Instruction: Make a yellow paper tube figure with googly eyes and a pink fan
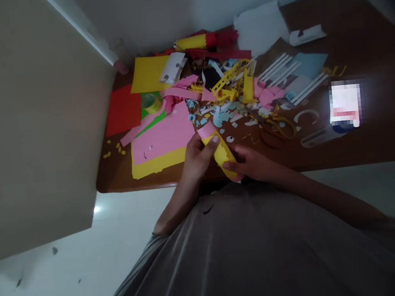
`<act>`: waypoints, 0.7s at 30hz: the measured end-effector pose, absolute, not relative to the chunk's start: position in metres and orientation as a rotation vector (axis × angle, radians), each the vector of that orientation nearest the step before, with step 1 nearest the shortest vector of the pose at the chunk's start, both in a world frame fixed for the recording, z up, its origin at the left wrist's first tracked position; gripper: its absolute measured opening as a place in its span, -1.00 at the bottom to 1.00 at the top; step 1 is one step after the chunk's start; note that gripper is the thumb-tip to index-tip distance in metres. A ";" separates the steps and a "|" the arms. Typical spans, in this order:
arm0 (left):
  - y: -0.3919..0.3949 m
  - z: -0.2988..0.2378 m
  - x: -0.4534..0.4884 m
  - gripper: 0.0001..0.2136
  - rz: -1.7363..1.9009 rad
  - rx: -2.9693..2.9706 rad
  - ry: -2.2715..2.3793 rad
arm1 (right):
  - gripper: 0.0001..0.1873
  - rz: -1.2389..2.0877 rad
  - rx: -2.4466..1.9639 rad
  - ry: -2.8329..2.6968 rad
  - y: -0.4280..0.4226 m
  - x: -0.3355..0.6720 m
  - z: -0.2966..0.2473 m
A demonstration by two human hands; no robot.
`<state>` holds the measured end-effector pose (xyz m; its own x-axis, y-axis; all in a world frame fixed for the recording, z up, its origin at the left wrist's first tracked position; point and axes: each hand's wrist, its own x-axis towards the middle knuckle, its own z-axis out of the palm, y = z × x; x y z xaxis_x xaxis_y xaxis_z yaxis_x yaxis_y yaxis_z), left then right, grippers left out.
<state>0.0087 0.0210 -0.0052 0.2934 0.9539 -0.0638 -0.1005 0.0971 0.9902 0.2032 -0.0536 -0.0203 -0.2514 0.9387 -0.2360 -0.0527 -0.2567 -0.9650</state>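
Both hands hold one rolled paper piece (221, 151), yellow with a pink end, just above the near edge of the brown table (356, 143). My left hand (198, 157) wraps around its upper part, thumb lying on the pink-and-yellow join. My right hand (254, 163) pinches the lower yellow end from the right. A small paper eye (230, 139) lies on the table just beyond the roll.
Pink and yellow sheets (162, 142) lie left of the hands, a red sheet (122, 111) farther left. Paper scraps, yellow cut-outs (234, 78), scissors (274, 130), white strips (280, 69) and a glue tube (321, 136) litter the middle and right. A pale panel (33, 125) stands left.
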 end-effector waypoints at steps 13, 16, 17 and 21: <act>0.009 0.002 0.009 -0.44 1.077 1.335 1.006 | -0.41 1.624 -1.312 -1.252 -0.064 0.203 -0.016; 0.010 0.004 0.010 -0.44 1.117 1.408 0.999 | -0.40 1.625 -1.316 -1.288 -0.066 0.203 -0.017; 0.010 0.005 0.010 -0.45 1.133 1.452 1.000 | -0.40 1.640 -1.305 -1.291 -0.067 0.203 -0.018; 0.010 0.010 0.006 -0.50 1.177 1.605 0.990 | -0.35 1.658 -1.166 -1.270 -0.065 0.204 -0.018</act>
